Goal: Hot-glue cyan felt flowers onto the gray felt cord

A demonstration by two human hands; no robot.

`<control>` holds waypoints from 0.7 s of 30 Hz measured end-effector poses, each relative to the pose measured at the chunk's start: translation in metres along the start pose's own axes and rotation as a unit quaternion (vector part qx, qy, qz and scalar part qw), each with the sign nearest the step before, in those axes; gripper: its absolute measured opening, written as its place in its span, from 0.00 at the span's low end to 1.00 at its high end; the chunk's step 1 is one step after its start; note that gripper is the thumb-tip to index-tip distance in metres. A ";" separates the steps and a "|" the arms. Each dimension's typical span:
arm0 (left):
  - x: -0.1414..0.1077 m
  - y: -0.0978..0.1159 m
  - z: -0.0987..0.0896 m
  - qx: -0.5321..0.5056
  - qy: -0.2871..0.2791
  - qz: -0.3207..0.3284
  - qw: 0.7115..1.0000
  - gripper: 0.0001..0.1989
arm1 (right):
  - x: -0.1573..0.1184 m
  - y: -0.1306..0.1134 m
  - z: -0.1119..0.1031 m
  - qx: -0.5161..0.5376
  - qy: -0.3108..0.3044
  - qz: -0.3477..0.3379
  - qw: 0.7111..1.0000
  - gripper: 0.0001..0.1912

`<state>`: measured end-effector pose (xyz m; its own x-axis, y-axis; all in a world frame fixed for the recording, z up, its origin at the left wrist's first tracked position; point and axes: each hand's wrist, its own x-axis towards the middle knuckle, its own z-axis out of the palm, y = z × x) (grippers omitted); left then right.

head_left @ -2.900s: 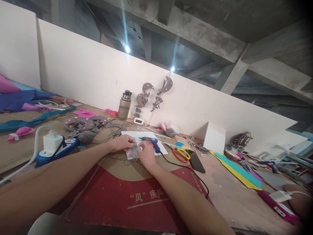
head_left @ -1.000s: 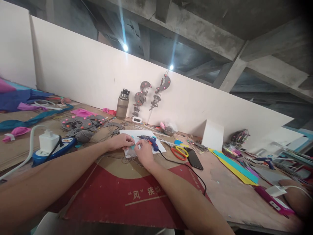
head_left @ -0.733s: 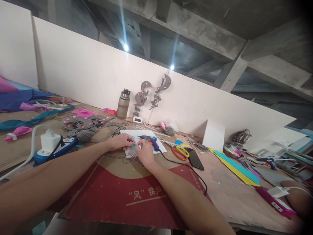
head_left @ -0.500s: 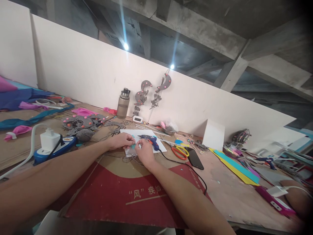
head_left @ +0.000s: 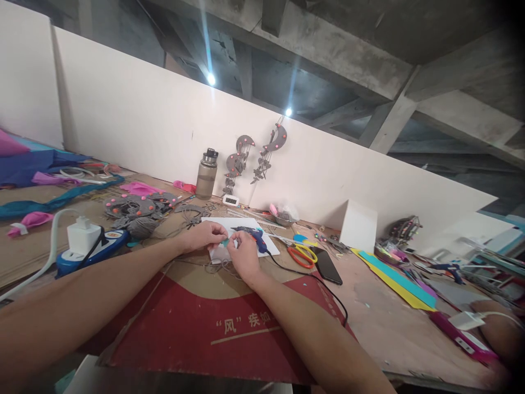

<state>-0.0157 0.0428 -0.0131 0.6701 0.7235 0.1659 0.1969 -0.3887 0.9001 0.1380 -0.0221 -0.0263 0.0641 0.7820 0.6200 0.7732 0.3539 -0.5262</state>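
Observation:
My left hand is closed in a pinch at the left edge of a small teal piece, too small to make out in detail. Facing it, the fingertips of my right hand pinch at the same piece. Both hands are over a white board. A blue hot glue gun lies on that board just beyond my right hand, its nozzle pointing left. Thin grey yarn trails below my fingers, onto the red and tan cardboard.
Orange and yellow scissors and a black phone lie to the right. The glue gun's cord loops over the cardboard. A blue power strip stands at left, a bottle behind. A person's arm shows at far right.
My hands stay almost in the same place, with only a slight shift of the fingers around the teal piece. Less teal shows above my left fingertips now.

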 end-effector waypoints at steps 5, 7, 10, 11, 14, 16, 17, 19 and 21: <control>-0.001 0.002 0.000 0.021 -0.001 -0.004 1.000 0.15 | -0.001 -0.001 -0.001 -0.003 -0.011 0.002 1.000 0.04; 0.001 -0.001 -0.001 0.030 -0.014 -0.009 0.999 0.14 | -0.001 -0.002 -0.001 -0.006 -0.027 0.013 1.000 0.04; 0.003 -0.006 -0.002 0.033 -0.020 -0.019 0.999 0.14 | -0.001 -0.001 0.000 -0.009 -0.035 0.021 0.999 0.04; 0.004 -0.007 -0.002 0.032 -0.019 -0.021 0.999 0.14 | -0.001 0.000 0.000 -0.010 -0.034 0.021 0.999 0.04; 0.005 -0.009 -0.003 0.029 -0.019 -0.022 0.999 0.15 | 0.000 0.001 0.001 -0.012 -0.031 0.017 0.999 0.04; 0.005 -0.010 -0.003 0.027 -0.019 -0.019 0.999 0.15 | 0.000 0.001 0.001 -0.011 -0.033 0.015 0.999 0.04; 0.005 -0.010 -0.003 0.026 -0.020 -0.017 0.999 0.15 | 0.000 0.002 0.001 -0.011 -0.033 0.015 0.999 0.04; 0.005 -0.010 -0.002 0.023 -0.018 -0.019 0.999 0.15 | 0.000 0.002 0.002 -0.012 -0.033 0.015 0.999 0.04; 0.005 -0.010 -0.002 0.024 -0.016 -0.025 0.999 0.16 | 0.000 0.003 0.002 -0.014 -0.031 0.014 0.999 0.04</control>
<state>-0.0156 0.0520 -0.0207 0.6805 0.7249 0.1072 0.2652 -0.3800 0.8862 0.1393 -0.0198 -0.0290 0.0474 0.8218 0.5678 0.7887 0.3181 -0.5261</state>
